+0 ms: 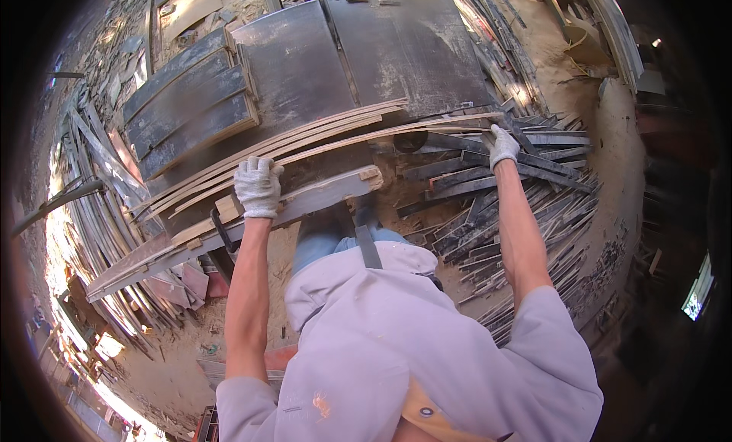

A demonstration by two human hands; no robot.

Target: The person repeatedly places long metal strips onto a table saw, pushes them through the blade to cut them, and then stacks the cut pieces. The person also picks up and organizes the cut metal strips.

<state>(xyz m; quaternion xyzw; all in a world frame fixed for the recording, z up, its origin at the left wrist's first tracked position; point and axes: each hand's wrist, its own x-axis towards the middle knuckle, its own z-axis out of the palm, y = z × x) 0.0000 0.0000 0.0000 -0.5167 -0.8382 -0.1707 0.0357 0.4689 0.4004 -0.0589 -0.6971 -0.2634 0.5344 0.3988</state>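
Observation:
My left hand, in a pale knitted work glove, is closed over a long, thin plywood strip that runs across in front of me. Farther right, my right hand, gloved alike, has its fingers closed around the strip's right end. Just beyond lie more strips, side by side on a dark-faced board. A grey wooden rail stretches on the near side, between the strip and my body. A black clamp-like metal piece sits on the rail near my left wrist.
Cut dark-faced boards are stacked at the far left. A second large panel adjoins the first. Offcut strips form a heap below my right hand, and long strips pile up at the left. Sawdust covers the ground.

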